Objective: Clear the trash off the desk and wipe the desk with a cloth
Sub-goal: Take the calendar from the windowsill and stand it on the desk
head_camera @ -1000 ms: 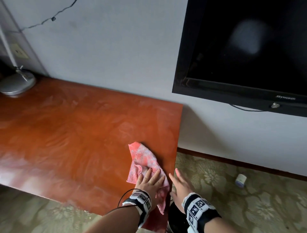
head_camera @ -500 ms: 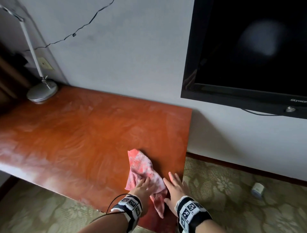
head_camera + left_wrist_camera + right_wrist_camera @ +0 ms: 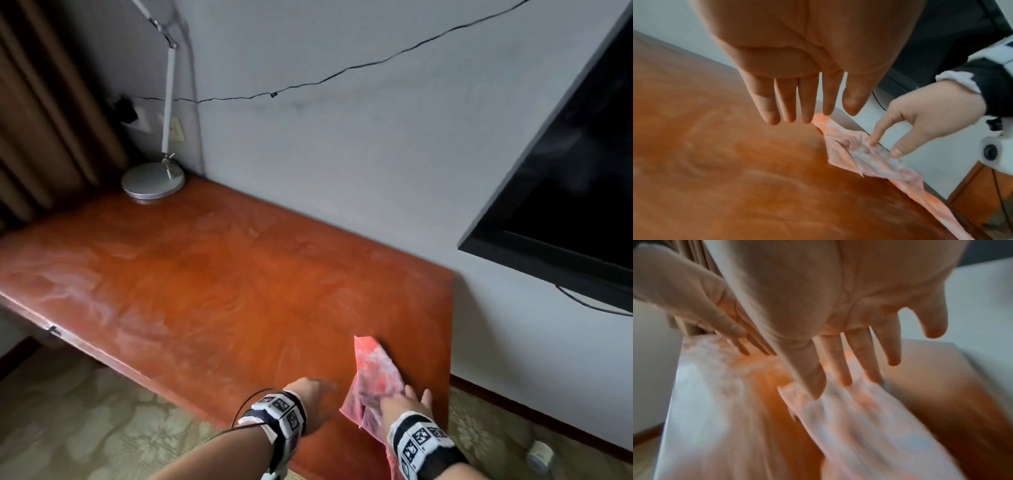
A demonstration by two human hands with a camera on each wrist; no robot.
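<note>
While the right hand point(image 3: 406, 402) presses the pink cloth point(image 3: 375, 373) with straight fingers point(image 3: 873, 138), the left hand point(image 3: 310, 390) hovers flat, holding nothing.
The cloth lies at the counter's point(image 3: 205, 291) right front corner; its lower end is hidden behind the wrist.

Right hand point(image 3: 407, 401) presses flat on the pink cloth point(image 3: 375, 375) at the bench point(image 3: 205, 291) corner; left hand point(image 3: 308, 390) hovers beside it, fingers straight.

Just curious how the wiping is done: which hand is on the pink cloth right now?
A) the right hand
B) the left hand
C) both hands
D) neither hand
A: the right hand presses straight fingers on the cloth at the desk corner, while the left hand is off it, open.
</note>
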